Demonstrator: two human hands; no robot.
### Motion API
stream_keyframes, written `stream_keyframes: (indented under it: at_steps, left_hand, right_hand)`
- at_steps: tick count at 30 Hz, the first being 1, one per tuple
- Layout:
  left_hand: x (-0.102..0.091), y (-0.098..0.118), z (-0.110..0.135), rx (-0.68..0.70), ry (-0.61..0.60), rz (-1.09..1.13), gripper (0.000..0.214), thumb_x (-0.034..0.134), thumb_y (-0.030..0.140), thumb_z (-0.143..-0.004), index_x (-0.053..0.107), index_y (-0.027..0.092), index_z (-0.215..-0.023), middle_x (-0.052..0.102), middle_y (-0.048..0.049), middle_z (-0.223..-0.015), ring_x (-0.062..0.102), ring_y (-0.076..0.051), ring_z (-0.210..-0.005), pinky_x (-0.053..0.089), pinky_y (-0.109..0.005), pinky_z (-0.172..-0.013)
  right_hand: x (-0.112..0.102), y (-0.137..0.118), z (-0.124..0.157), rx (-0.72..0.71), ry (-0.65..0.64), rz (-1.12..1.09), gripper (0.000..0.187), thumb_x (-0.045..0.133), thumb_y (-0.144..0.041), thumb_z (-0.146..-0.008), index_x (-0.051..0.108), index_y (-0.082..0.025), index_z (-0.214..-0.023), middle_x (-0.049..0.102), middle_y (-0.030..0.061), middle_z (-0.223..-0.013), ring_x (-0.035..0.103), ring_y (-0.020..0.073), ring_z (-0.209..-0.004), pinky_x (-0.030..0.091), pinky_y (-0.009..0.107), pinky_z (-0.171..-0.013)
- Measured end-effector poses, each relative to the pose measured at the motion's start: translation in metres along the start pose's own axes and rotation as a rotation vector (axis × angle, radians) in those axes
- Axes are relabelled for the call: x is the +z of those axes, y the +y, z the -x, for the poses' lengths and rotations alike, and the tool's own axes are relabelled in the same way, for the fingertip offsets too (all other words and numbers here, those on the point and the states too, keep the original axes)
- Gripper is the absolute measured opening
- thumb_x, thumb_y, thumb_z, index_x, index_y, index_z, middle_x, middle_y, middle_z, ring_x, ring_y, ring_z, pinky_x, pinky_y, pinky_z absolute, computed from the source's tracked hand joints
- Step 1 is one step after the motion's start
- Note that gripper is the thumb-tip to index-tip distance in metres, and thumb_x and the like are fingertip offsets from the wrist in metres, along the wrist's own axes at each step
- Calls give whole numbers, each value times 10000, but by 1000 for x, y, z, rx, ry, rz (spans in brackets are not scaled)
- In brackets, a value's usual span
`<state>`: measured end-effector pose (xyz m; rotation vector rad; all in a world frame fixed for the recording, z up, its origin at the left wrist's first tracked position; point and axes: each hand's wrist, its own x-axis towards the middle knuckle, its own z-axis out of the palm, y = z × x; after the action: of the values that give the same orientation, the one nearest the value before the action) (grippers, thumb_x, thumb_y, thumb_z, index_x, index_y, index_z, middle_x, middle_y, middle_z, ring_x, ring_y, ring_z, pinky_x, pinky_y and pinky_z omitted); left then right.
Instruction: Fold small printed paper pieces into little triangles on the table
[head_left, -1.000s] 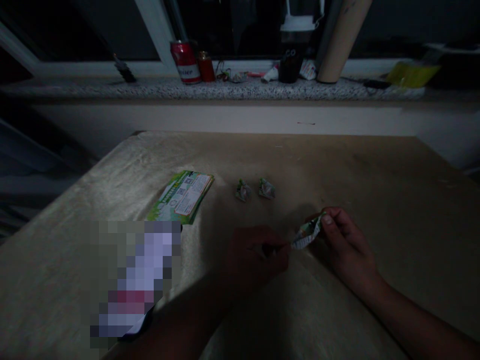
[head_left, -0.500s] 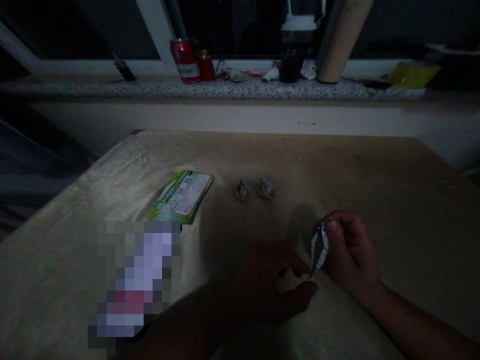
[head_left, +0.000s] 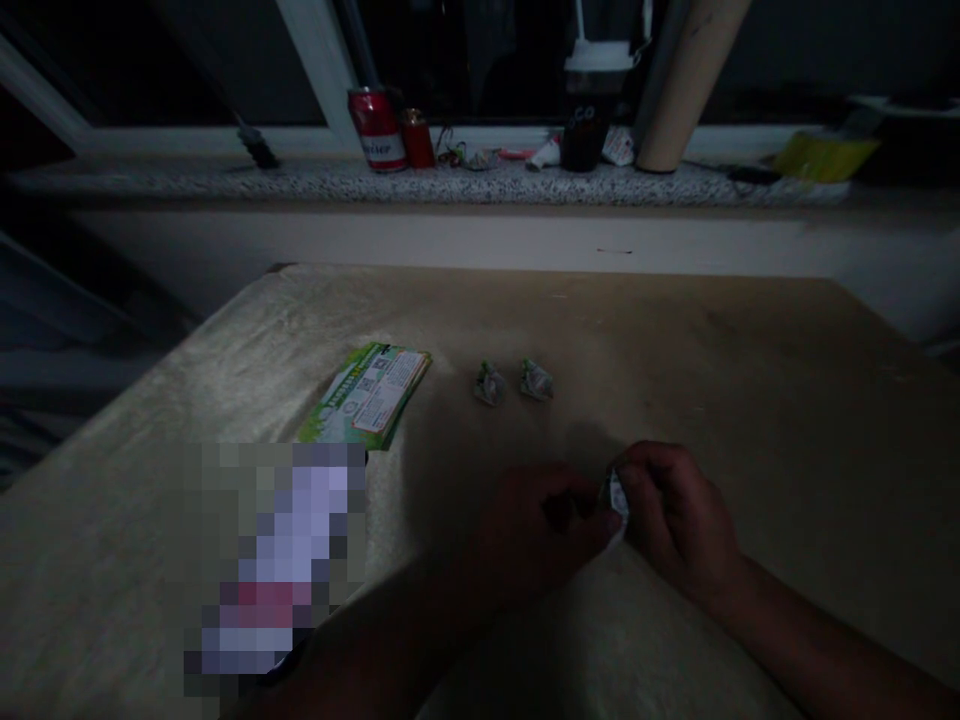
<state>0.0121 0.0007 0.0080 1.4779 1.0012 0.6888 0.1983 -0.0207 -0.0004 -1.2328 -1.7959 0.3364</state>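
Two hands pinch a small folded printed paper (head_left: 617, 497) above a dim tabletop (head_left: 757, 400)

The left hand (head_left: 521, 525) grips the paper's near-left side between thumb and fingers, while the right hand (head_left: 694, 530) pinches its upper right edge, the two sets of fingertips close together at right of center. Beyond them, a left folded piece (head_left: 489, 385) and a right folded piece (head_left: 536, 380) sit side by side, apart from each other. To their left lies a stack of green printed leaflets (head_left: 367, 397), just beyond a pixelated oblong object (head_left: 281, 560). A red can (head_left: 377, 130), a lidded dark cup (head_left: 585, 115) and a cardboard tube (head_left: 686, 90) stand on the speckled windowsill (head_left: 315, 185) behind
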Motion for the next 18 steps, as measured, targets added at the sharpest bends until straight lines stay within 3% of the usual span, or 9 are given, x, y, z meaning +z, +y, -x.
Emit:
stream_keyframes:
  at_steps: [6, 9, 15, 18]
  left_hand:
    - [-4, -10, -5, -38, 32, 107, 288, 738, 426, -828, 767, 144, -881, 692, -30, -733, 588, -151, -648, 438, -263, -594]
    - [-9, -10, -9, -55, 94, 196, 293, 740, 411, -826, 787, 136, -917, 740, -55, -783, 628, -167, -684, 475, -277, -637]
    - [-13, -6, -14, -28, 121, 206, 227, 705, 360, -871, 804, 156, -889, 754, -33, -762, 643, -157, -672, 500, -274, -658]
    - [-12, -6, -13, -41, 121, 204, 221, 702, 348, -876, 810, 161, -923, 760, -27, -766, 656, -156, -672, 510, -274, -663]
  right_hand:
    - [0, -1, -4, 353, -68, -390, 162, 588, -378, -1024, 662, -235, -1050, 690, 11, -753, 645, 157, -622, 513, 250, -548]
    - [0, 3, -8, 488, -121, -575, 256, 671, -449, -966, 728, -208, -1031, 666, 6, -684, 616, 156, -605, 507, 266, -562]
    - [2, 7, -15, 561, -249, -649, 290, 745, -453, -895, 778, -171, -954, 640, -5, -606, 565, 131, -557, 468, 267, -558]
    - [3, 7, -16, 572, -254, -664, 271, 764, -441, -874, 792, -177, -926, 632, -15, -590, 554, 121, -538, 459, 257, -543]
